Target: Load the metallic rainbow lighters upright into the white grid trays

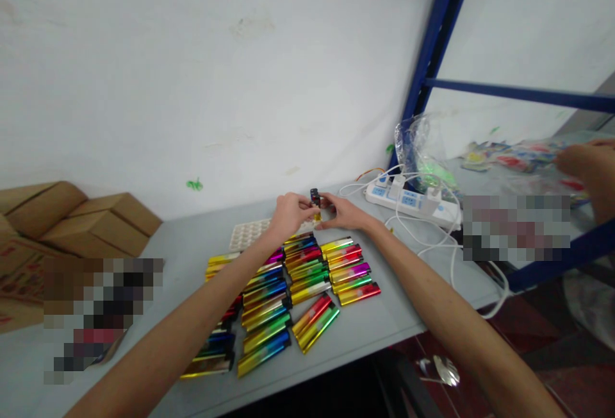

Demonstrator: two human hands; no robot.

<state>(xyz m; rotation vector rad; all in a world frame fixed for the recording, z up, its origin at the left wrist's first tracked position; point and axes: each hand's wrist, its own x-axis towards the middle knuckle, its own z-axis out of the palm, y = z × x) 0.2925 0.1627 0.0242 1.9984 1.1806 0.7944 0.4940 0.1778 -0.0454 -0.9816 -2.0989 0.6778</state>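
Note:
A lighter with a black top and a gold lower part stands upright between my two hands at the back of the table. My left hand pinches it from the left side with closed fingers. From the right, my right hand curls its fingers against the same lighter. Below it and partly behind my left hand lies a white tray with rows of round holes. Several shiny lighters in gold, red, green, blue and purple lie in columns in front of my hands. My left forearm covers part of them.
Cardboard boxes stand at the left. At the right, a white power strip with plugs and loose cables lies near a clear plastic bag. A blue metal frame rises behind. Another person's hand reaches over packets at the far right.

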